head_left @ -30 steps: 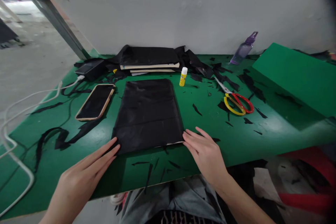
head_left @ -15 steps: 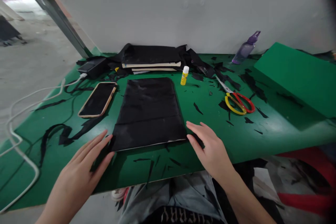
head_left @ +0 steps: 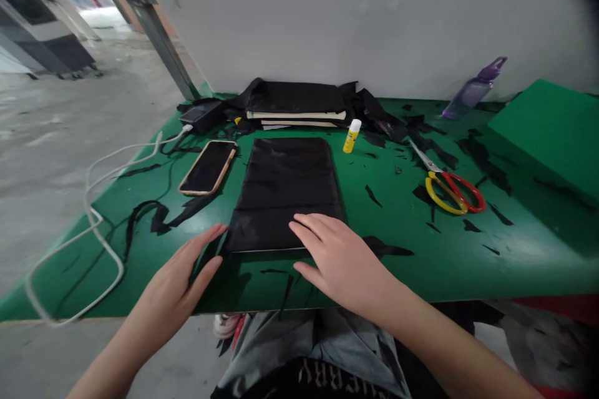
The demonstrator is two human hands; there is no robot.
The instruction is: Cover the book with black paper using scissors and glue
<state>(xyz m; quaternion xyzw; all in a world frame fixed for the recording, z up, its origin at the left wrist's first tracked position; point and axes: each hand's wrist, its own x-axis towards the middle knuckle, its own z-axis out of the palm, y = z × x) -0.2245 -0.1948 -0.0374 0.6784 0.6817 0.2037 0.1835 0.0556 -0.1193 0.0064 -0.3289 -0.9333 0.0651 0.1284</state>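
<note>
A flat black rectangular piece [head_left: 286, 187], like cloth-covered board, lies on the green table [head_left: 407, 262] in front of me. My right hand [head_left: 337, 259] rests palm down on its near edge, fingers spread, holding nothing. My left hand [head_left: 180, 277] lies flat on the table just left of its near left corner, fingertips almost touching it, also holding nothing.
A phone [head_left: 208, 166] lies left of the black piece, with a white cable [head_left: 93, 218] looping off the table's left side. Behind are stacked black-covered boards [head_left: 296, 106], a yellow glue stick [head_left: 352, 136], red-and-yellow scissors [head_left: 449, 190], a purple bottle [head_left: 472, 90], a green block [head_left: 547, 134] and several black scraps.
My right hand has moved left from the black piece's right corner onto its near edge. My left hand has slid a little back from the left corner. The view has shifted rightward.
</note>
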